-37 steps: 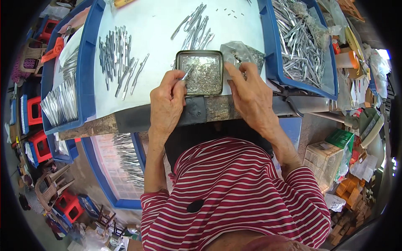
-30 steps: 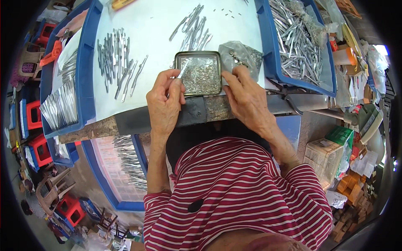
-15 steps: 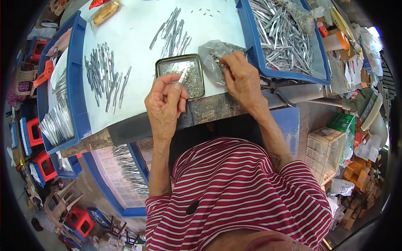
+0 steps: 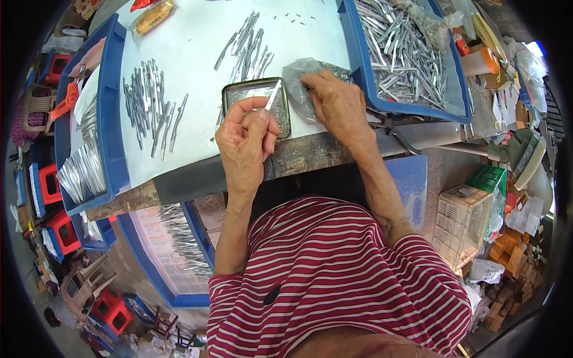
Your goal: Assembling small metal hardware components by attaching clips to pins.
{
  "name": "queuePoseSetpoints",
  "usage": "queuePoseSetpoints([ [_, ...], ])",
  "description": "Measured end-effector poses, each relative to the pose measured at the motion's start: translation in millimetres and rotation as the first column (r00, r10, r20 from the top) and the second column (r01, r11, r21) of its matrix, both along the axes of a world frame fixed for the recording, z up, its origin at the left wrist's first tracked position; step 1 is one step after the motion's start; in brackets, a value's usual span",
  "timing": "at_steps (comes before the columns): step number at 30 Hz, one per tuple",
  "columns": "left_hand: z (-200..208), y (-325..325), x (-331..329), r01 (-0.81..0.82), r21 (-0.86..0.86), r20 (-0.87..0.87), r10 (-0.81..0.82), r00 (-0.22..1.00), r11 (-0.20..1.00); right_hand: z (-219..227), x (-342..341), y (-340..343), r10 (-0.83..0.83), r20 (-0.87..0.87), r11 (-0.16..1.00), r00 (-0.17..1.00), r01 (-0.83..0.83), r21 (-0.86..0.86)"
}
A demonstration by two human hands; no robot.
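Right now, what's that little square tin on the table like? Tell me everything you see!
The tin looks like metal: shallow and open, with rounded corners, a dark rim and a shiny inside holding many tiny silvery bits. It lies flat near the front edge of the table. The left hand hides its lower-left part, holding a slim silvery strip over it; I can't tell if hand and tin touch. A cloudy plastic bag sits close on its right.

The bench (image 4: pixel 310 154) bears strips (image 4: pixel 145 98), a tin (image 4: pixel 287 110), a bag (image 4: pixel 293 83).
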State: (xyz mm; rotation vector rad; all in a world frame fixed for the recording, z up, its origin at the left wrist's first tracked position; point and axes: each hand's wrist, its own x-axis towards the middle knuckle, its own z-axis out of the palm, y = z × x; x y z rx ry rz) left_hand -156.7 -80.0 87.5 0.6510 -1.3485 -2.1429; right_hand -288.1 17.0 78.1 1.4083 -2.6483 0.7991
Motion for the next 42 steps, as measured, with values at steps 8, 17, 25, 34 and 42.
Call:
queuePoseSetpoints([
  [8,-3,-2,1,-0.007,0.081,-0.055,0.012,0.998,0.997,-10,3,1,-0.019,-0.053,0.997,0.998,0.015,-0.081],
  [17,-2,0,-3,0.026,0.051,-0.071,-0.023,0.997,0.998,-8,8,3,-0.017,-0.027,0.909,1.0,0.004,-0.417],
  [25,4,5,-8,0.043,0.128,-0.098,-0.03,0.995,0.991,15,33,-2,0.174,0.522,0.831,0.835,0.16,-0.533],
  [34,4,7,-9,0.029,0.098,-0.105,-0.018,0.994,0.995,15,33,-4,0.243,0.565,0.794,0.789,0.173,-0.583],
  [42,3,10,-10,0.003,0.011,-0.076,-0.002,0.997,1.0,13,33,-3,0.239,0.61,0.792,0.755,0.212,-0.573],
])
